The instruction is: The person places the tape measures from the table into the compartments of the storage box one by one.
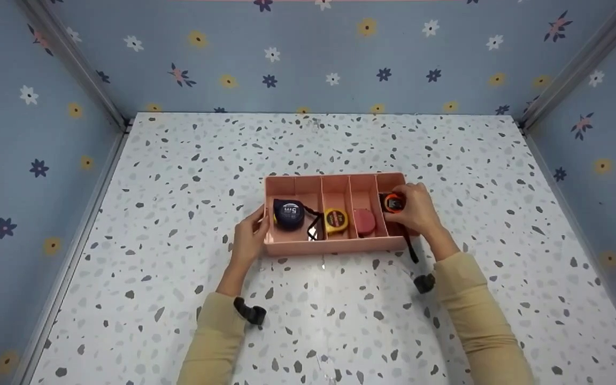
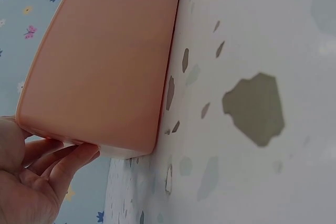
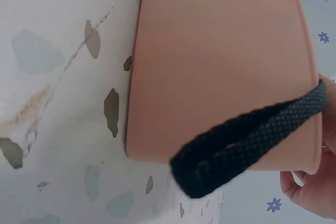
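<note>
A pink divided box (image 1: 335, 247) sits between the two hands. My left hand (image 1: 249, 238) rests its fingers against the box's left end; the left wrist view shows those fingers (image 2: 68, 163) touching the outer wall. In the far-right compartment, my right hand (image 1: 416, 209) grips a black and orange tape measure (image 1: 393, 203). Its black strap (image 3: 247, 135) hangs over the box's front wall. The other compartments hold a dark blue tape measure (image 1: 289, 215) with a cord, a small yellow tape measure (image 1: 336, 220) and a round pinkish-red item (image 1: 364, 222).
The box stands on a white speckled table (image 1: 318, 144). Blue flower-patterned panels (image 1: 308, 64) enclose the back and both sides. Each wrist carries a small black camera mount (image 1: 250, 312) near the sleeve cuff.
</note>
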`<control>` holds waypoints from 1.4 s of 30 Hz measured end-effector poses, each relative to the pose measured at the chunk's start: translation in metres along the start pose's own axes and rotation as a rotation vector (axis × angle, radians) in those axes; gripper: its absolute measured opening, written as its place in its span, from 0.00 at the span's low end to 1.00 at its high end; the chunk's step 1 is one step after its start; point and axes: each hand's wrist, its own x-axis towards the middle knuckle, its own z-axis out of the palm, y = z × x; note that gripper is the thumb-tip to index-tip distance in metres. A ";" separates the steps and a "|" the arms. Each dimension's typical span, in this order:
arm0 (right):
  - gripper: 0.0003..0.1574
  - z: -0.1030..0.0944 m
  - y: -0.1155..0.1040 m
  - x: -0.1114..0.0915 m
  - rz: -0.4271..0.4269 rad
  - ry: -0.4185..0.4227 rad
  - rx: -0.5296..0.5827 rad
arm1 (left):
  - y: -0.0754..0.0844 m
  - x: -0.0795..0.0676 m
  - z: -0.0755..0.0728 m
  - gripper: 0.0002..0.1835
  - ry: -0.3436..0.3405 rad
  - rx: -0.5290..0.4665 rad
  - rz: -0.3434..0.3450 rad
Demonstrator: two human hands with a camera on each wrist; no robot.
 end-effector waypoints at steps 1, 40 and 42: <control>0.36 0.000 0.001 0.000 -0.011 0.001 -0.003 | 0.000 0.000 0.000 0.20 0.001 0.002 0.000; 0.38 0.015 0.011 0.010 -0.121 -0.006 -0.273 | 0.000 0.000 0.001 0.20 0.000 -0.003 -0.004; 0.38 0.015 0.011 0.009 -0.126 -0.003 -0.284 | 0.000 0.000 0.001 0.20 0.006 -0.006 0.000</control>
